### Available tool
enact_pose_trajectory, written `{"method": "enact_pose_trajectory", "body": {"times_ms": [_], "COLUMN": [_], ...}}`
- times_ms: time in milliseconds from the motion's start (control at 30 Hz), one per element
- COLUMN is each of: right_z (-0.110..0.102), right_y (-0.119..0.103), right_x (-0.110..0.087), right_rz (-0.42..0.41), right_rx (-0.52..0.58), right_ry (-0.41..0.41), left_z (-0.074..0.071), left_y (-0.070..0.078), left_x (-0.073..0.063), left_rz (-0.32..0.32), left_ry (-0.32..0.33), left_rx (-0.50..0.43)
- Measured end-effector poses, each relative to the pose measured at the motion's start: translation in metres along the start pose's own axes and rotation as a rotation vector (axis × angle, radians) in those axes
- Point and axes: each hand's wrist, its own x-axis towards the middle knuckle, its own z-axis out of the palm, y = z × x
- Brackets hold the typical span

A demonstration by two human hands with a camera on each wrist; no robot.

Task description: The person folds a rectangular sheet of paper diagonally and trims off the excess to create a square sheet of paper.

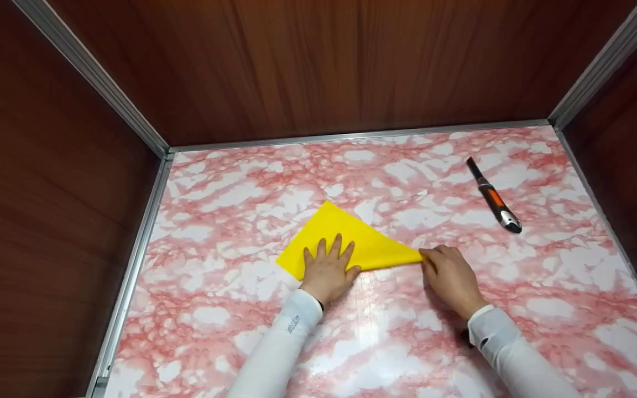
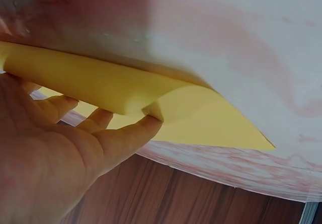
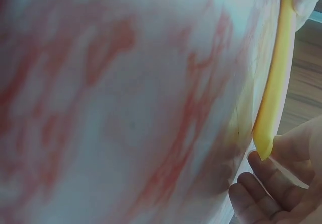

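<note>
My worktop (image 1: pixel 197 243) carries a red, pink and white marbled pattern, with a bright patch of glare at the lower middle of the head view. Brown wood-grain panels enclose it: a back panel (image 1: pixel 351 66) across the top, a left panel (image 1: pixel 58 193) and a right panel (image 1: pixel 622 110) at the sides. A grey metal strip (image 1: pixel 351 136) runs along the foot of the back panel. Writing: small dark characters (image 1: pixel 294 324) mark the cuff of my white left sleeve (image 1: pixel 266 359); I cannot read them reliably. The yellow sheet (image 1: pixel 363 243) lies at the centre of the frame, folded over along its lower edge. My left hand (image 1: pixel 327 276) rests on it, fingers spread wide. My right hand (image 1: pixel 454 279) pinches its narrow right-hand tip, fingers drawn together. A black tool (image 1: pixel 494 196) with an orange inset and a silver end lies at upper right, apart from both hands.
</note>
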Motion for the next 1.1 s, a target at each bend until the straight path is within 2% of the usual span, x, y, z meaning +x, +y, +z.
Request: {"method": "enact_pose_trajectory", "body": {"times_ms": [133, 300, 400, 533, 800, 1100], "right_z": [0.0009, 0.0027, 0.0027, 0.0016, 0.0044, 0.0041], "right_y": [-0.0004, -0.0015, -0.0024, -0.0024, 0.0004, 0.0002], "right_x": [-0.0004, -0.0008, -0.0008, -0.0016, -0.0031, -0.0042], "right_rz": [0.008, 0.033, 0.046, 0.034, -0.024, -0.034], "right_rx": [-0.006, -0.023, -0.026, -0.020, -0.052, -0.053], "right_ry": [-0.008, -0.035, -0.047, -0.044, 0.010, 0.026], "left_z": [0.0008, 0.0017, 0.0018, 0.0016, 0.0025, 0.0043], "left_y": [0.0015, 0.0044, 0.0063, 0.0080, 0.0083, 0.0074], "left_x": [0.0003, 0.0006, 0.0010, 0.0022, 0.0021, 0.0033], "left_rz": [0.000, 0.044, 0.056, 0.070, 0.098, 0.117], "left_ry": [0.006, 0.034, 0.029, 0.025, 0.072, 0.108], "left_rx": [-0.010, -0.082, -0.105, -0.097, -0.074, -0.063]}}
